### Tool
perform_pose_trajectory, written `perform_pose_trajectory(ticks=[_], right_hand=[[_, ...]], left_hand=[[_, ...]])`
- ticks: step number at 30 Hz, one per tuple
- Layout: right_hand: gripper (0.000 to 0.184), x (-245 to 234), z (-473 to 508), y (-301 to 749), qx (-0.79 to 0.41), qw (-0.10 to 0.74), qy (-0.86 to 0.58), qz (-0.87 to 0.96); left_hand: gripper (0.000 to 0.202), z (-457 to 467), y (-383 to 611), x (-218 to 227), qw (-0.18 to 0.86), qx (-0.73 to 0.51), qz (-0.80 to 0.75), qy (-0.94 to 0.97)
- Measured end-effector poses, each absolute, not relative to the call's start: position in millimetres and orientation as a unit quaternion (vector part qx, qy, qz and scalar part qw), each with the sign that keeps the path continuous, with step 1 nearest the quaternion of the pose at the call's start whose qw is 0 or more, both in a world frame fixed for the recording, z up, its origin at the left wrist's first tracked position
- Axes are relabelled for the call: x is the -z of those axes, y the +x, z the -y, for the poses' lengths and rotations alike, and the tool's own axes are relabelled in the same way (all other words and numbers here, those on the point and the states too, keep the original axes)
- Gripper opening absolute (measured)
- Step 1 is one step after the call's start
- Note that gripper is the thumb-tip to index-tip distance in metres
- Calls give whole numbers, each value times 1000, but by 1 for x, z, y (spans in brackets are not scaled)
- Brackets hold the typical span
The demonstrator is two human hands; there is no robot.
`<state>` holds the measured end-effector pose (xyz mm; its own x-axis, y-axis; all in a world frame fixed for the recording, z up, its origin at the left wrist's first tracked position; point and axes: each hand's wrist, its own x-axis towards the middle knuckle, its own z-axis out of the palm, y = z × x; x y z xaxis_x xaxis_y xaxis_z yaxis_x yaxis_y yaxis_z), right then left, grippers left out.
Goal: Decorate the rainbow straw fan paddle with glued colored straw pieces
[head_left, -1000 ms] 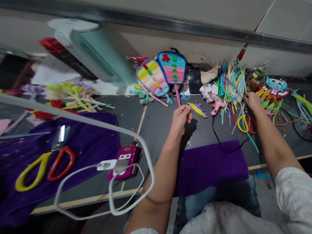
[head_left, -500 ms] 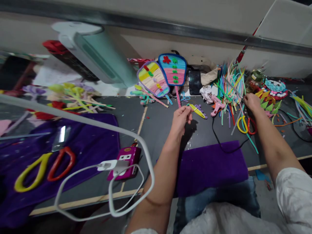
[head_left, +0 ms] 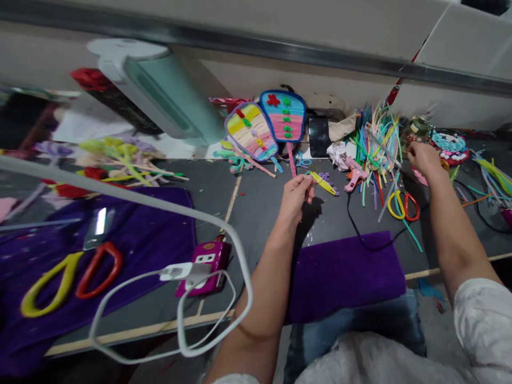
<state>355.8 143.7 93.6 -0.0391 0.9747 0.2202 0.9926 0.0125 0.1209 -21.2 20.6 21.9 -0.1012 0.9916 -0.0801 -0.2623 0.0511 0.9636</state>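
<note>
My left hand (head_left: 298,193) is closed in a pinch above the dark table. At its fingertips is a slim yellow craft piece (head_left: 325,184) that looks made of pipe cleaner, with small purple curled bits just beyond it. My right hand (head_left: 424,160) is curled shut in front of a glass jar (head_left: 418,128); what its fingers hold, if anything, is hidden. Left of that hand lies a heap of coloured pipe cleaners (head_left: 378,144). Scissors with yellow and red handles (head_left: 411,208) rest below it. A pink glue gun (head_left: 355,176) lies between my hands.
Two striped fan-shaped crafts (head_left: 283,114) lean at the back beside a black phone (head_left: 319,136). A folded purple cloth (head_left: 348,272) lies at the front edge. At left are a magenta power socket (head_left: 210,261), a looped white cable (head_left: 236,234) and larger scissors (head_left: 100,269).
My right hand has moved right, away from the pipe-cleaner heap and scissors, and now covers much of the orange-and-green leafy piece. My left hand keeps its pinch in nearly the same place.
</note>
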Motion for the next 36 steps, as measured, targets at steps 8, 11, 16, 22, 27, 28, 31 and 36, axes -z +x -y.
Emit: perform_pose_trajectory(ticks=[8, 11, 16, 22, 27, 28, 31, 36], right_hand=[[14, -129, -96, 305, -205, 334, -600, 698], [25, -124, -65, 261, -440, 383, -503, 638], [33, -94, -36, 196, -625, 341, -422, 561], [32, -59, -27, 152, -640, 335, -390, 571], [27, -55, -46, 177, -482, 361, -455, 656], [22, -57, -54, 193, -391, 384, -502, 669], [17, -61, -81, 252, -121, 372, -641, 660], [23, -51, -117, 318, 0, 207, -751, 627]], left_hand=[[32, -20, -17, -24, 587, -548, -452, 390], [37, -17, -11, -24, 614, -537, -424, 393], [43, -12, -3, -25, 659, -534, -378, 371], [43, -15, -6, -25, 649, -574, -379, 325], [42, -19, -14, -25, 652, -582, -390, 289], [42, -19, -15, -26, 653, -586, -389, 280], [39, -20, -19, -28, 654, -597, -386, 259], [38, -20, -20, -30, 652, -603, -388, 247]])
